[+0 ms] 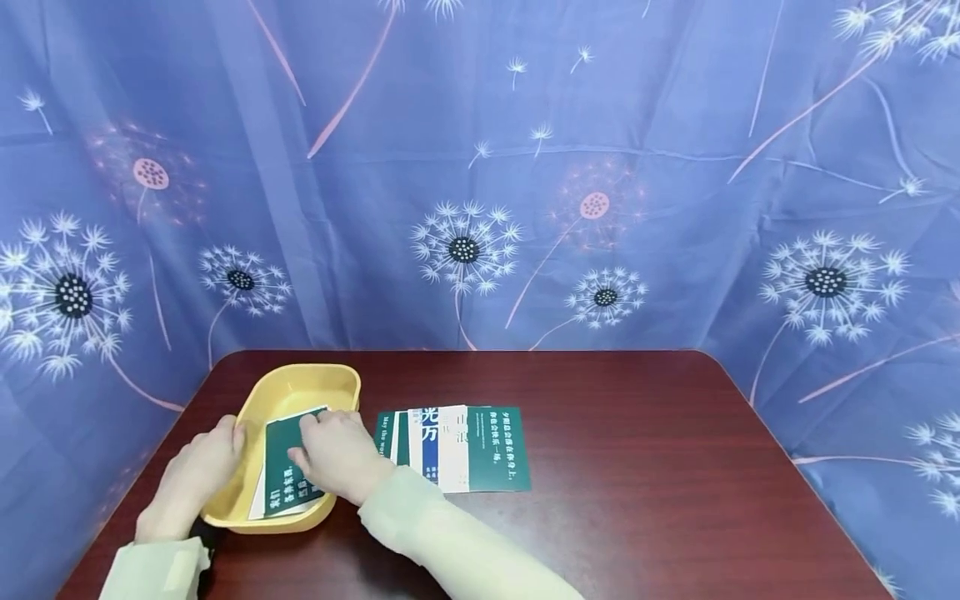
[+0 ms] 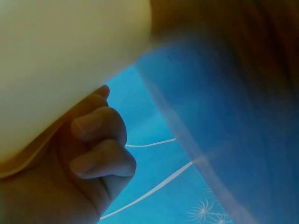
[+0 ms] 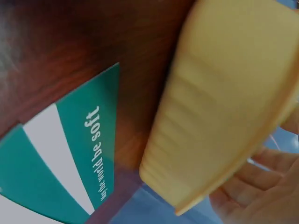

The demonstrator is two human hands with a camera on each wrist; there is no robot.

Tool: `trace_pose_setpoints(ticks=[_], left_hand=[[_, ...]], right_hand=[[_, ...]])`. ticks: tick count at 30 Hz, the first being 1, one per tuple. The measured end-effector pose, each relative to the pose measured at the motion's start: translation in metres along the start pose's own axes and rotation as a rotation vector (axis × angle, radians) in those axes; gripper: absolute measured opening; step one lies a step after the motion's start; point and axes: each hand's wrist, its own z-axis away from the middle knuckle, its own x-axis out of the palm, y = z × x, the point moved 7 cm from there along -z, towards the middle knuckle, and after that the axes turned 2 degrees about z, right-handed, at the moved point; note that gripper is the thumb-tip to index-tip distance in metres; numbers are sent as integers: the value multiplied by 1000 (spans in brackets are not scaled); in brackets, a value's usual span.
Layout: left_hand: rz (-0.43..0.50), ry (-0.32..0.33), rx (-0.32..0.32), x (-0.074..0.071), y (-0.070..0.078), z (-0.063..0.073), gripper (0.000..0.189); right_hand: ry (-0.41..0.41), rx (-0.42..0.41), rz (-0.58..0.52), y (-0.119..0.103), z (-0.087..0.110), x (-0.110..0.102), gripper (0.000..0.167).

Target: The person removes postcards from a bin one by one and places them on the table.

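A yellow plastic basin point(image 1: 300, 379) stands at the left of the table. My left hand point(image 1: 198, 467) grips its left rim; in the left wrist view the curled fingers point(image 2: 105, 158) lie against its outer wall. Inside the basin lies a small stack of cards, with a green card point(image 1: 283, 467) printed in white characters on top and white edges showing beneath. Over the right side of that stack, my right hand point(image 1: 337, 454) pinches the green card, its fingertips partly hidden. In the right wrist view, fingers point(image 3: 261, 175) show beyond the basin's rim.
Right of the basin, several green, white and blue printed cards point(image 1: 498, 450) lie overlapping in a row on the dark red wooden table point(image 1: 637, 467). One green card point(image 3: 96, 135) reads "May the world be soft". A blue dandelion-patterned curtain point(image 1: 525, 108) hangs behind and around the table.
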Motion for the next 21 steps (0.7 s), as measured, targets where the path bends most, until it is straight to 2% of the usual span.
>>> trace_pose_setpoints(ticks=[3,7,12,17,21], left_hand=[[-4,3,-2,0,-1,-1,35],[1,2,4,2,1,-2,34],[0,14,10,2,4,-3,34],[-8,5,-5,3,2,-1,34],[-12,12,-1,2,2,-2,33]], right_hand=[[-84,48,78,-6,-8,14,48],[-235,162,114,-9,-13,35,65],[-345,288,172,-11,-16,49,74],[-447,338,251,-14,-19,57,82],[-488,353,305,-16,-21,60,92]])
